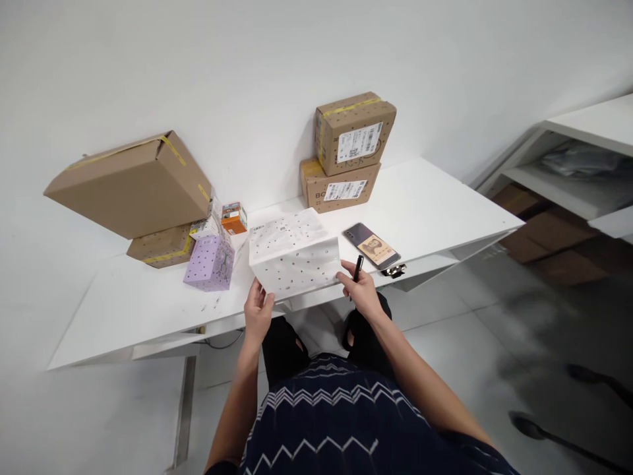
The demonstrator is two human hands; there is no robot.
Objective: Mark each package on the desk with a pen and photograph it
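Observation:
A white box with small dark marks (297, 264) lies at the table's front edge, between my hands. My left hand (258, 313) grips its lower left corner, the thumb on the front face. At the right end of the box, my right hand (362, 290) touches the corner with its fingertips and also holds a black pen (358, 269) that points upward. Just beyond my right hand a phone with a picture on its back (372, 246) lies on the white table (435, 204).
Two stacked brown cartons (356, 132) stand against the wall. On the left, a large carton (133, 188) leans over a smaller one (163, 247), beside a purple box (210, 262) and an orange box (234, 219). Dark clips (394, 270) lie near the front edge. Shelving (564, 185) stands at right.

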